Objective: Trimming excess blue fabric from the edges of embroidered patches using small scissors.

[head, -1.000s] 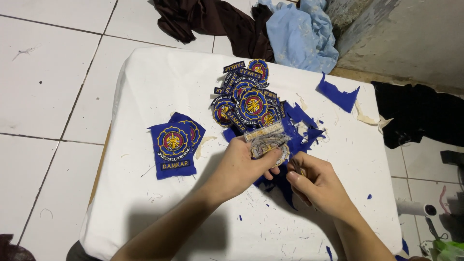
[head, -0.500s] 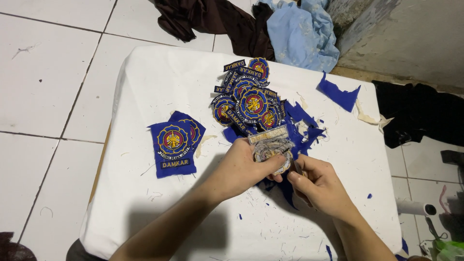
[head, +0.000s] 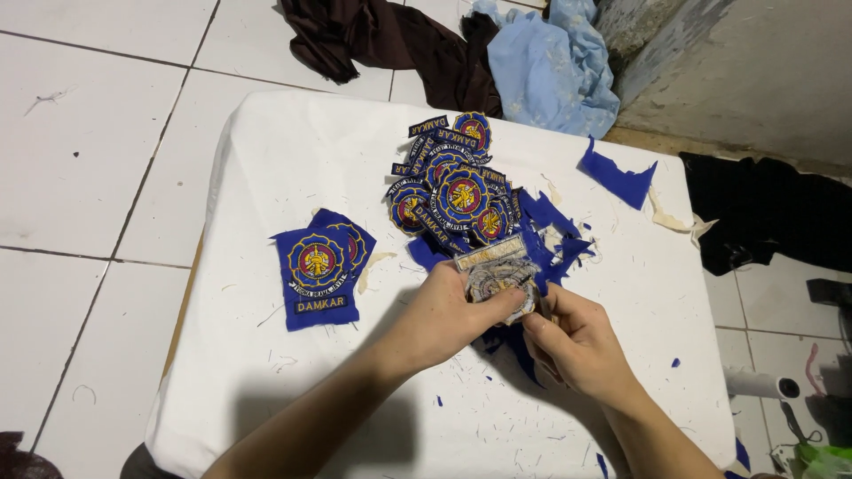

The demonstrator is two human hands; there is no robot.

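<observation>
My left hand (head: 441, 315) holds an embroidered patch (head: 501, 273) turned pale back side up, just above a small white-covered table (head: 293, 151). My right hand (head: 572, 341) is closed beside it, fingertips at the patch's lower right edge; whether it holds a tool I cannot tell. Behind the hands lies a pile of several cut round blue patches (head: 457, 191) with red and yellow emblems. A couple of uncut blue patches (head: 319, 275) sit on the table to the left of my left hand.
Blue fabric scraps (head: 617, 177) and offcuts lie at the table's far right. Dark brown cloth (head: 390, 44) and light blue cloth (head: 550, 71) are heaped on the tiled floor beyond. Black cloth (head: 772, 213) lies at the right, with a white roll (head: 754, 384) below.
Both hands have stayed in place; the patch has shifted only slightly between the fingers.
</observation>
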